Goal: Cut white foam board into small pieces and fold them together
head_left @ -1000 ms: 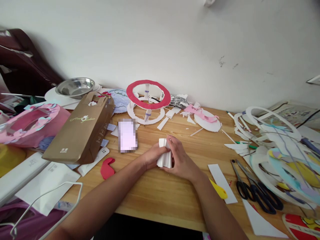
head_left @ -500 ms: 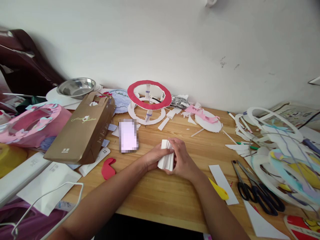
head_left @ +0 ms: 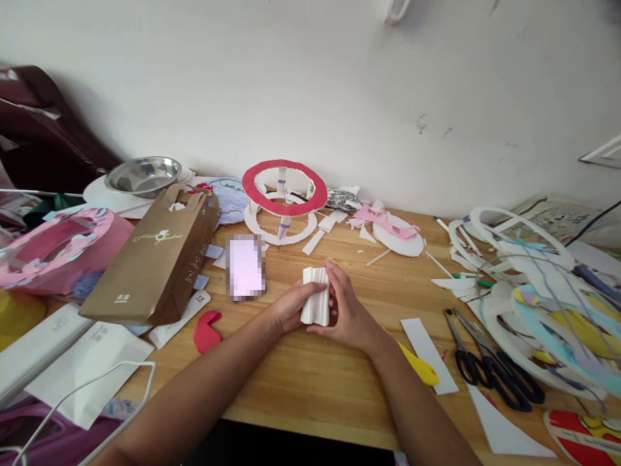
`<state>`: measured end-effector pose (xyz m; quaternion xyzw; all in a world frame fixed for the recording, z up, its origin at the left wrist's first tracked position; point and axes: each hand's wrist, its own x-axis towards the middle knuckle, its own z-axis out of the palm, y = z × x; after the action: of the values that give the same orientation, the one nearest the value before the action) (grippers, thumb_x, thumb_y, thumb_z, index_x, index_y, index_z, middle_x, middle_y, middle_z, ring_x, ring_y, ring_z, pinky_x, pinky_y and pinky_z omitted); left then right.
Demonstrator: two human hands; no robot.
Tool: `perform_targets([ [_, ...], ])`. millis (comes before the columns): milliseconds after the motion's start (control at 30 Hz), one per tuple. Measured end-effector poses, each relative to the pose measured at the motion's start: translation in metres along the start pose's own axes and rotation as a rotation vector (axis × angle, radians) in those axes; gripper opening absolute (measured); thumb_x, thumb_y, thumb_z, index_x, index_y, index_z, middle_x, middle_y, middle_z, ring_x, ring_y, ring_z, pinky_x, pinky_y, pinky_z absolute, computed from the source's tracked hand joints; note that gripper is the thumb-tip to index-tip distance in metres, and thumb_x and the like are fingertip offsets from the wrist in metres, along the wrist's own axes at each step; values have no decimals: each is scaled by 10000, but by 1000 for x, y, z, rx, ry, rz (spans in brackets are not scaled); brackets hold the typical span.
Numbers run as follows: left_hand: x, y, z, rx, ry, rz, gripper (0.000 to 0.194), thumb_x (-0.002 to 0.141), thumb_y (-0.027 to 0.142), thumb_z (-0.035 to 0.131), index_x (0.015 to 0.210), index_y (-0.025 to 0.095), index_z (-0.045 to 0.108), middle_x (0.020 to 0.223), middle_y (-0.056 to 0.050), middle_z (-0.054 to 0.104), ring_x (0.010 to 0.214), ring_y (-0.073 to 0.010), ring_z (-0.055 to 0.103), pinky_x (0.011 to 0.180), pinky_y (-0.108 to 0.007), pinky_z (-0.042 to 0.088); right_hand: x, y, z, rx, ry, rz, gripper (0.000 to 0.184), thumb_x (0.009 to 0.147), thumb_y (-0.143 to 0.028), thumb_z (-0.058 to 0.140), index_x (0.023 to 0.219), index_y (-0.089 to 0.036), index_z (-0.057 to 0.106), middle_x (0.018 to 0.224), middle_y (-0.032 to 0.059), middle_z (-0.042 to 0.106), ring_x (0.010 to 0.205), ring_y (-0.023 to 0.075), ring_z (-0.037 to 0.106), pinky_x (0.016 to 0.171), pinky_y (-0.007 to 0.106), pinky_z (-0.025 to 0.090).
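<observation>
Between my two hands is a white ridged block (head_left: 315, 304), which looks like folded or stacked white card. My left hand (head_left: 293, 308) grips it from the left, its thumb lying across the front. Against the right side, my right hand (head_left: 348, 309) is curled round with fingertips at the top and bottom edges. The fingers behind the block are partly hidden. Both hands are just above the wooden table (head_left: 301, 382). Beyond them stands a frame with a red ring (head_left: 257, 200) on top, joined by short posts to a white ring (head_left: 252, 226) below.
Left lie a phone with a blurred screen (head_left: 246, 266), a brown paper bag (head_left: 140, 259), a red paper piece (head_left: 207, 331) and a metal bowl (head_left: 145, 175). On the right are scissors (head_left: 509, 375), a yellow-handled tool (head_left: 420, 362), a white strip (head_left: 427, 356) and several painted rings (head_left: 548, 310).
The white block has turned a little in my hands, showing more of its ridged face. My right fingers have shifted and straightened slightly along its edge. The view has moved slightly.
</observation>
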<state>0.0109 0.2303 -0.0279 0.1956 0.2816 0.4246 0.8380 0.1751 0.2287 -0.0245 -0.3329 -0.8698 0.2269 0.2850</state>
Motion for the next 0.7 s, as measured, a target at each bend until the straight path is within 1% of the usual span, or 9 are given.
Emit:
perform_targets([
  [100,1,1,0,-27,-19,64,341,752,256,735,1031,147,574,767,-48,650,681,-163,640,723,-350,556,1,0,-3,-22,19,4,1307,638,-546,832,1542,-273,-71,1609,176,48,1483,375,123,1120,592,345],
  [200,1,2,2,-13,-5,78,441,741,269,749,1116,158,545,787,-42,640,700,-168,634,752,-379,552,1,2,-4,-42,31,-12,1323,624,-589,819,1545,-271,-76,1615,180,34,1481,382,127,1122,595,338],
  [267,0,2,3,71,24,140,578,739,309,755,1238,185,492,821,-31,631,691,-165,623,734,-370,544,1,3,-3,-5,53,-1,1236,682,-646,744,1548,-265,-53,1616,174,55,1483,371,132,1137,591,315],
  [333,-2,1,4,262,42,271,743,734,324,767,1374,224,403,879,-28,628,714,-159,610,744,-333,523,2,2,-2,76,127,51,1067,793,-716,567,1549,-243,-21,1608,169,110,1482,346,158,1151,577,296],
  [400,-5,-2,4,489,38,398,895,708,296,794,1466,233,321,962,-49,635,782,-166,604,794,-301,494,2,-1,1,155,188,97,923,872,-727,402,1547,-219,29,1594,166,171,1472,322,211,1157,546,303],
  [467,-5,-8,4,636,14,467,1007,670,252,819,1511,208,267,1109,-98,629,896,-198,607,868,-297,465,2,-4,5,185,201,101,882,886,-704,411,1539,-208,88,1575,166,226,1448,313,278,1147,515,337],
  [567,-3,-18,3,694,12,544,1119,613,183,839,1534,193,205,1353,-150,524,1113,-260,570,981,-324,417,4,-7,11,169,209,86,784,910,-589,506,1513,-212,178,1504,164,355,1382,300,391,1112,490,398],
  [633,0,-21,2,685,32,564,1163,577,140,846,1534,195,186,1391,-155,498,1178,-269,545,1023,-342,393,5,-8,14,169,228,97,658,949,-502,476,1489,-218,230,1445,155,427,1338,283,447,1092,479,423],
  [700,0,-22,1,687,52,565,1167,562,124,845,1526,193,191,1361,-150,527,1172,-261,556,1042,-358,385,6,-9,15,173,245,104,589,967,-444,450,1475,-221,252,1417,148,455,1314,270,474,1081,469,438],
])
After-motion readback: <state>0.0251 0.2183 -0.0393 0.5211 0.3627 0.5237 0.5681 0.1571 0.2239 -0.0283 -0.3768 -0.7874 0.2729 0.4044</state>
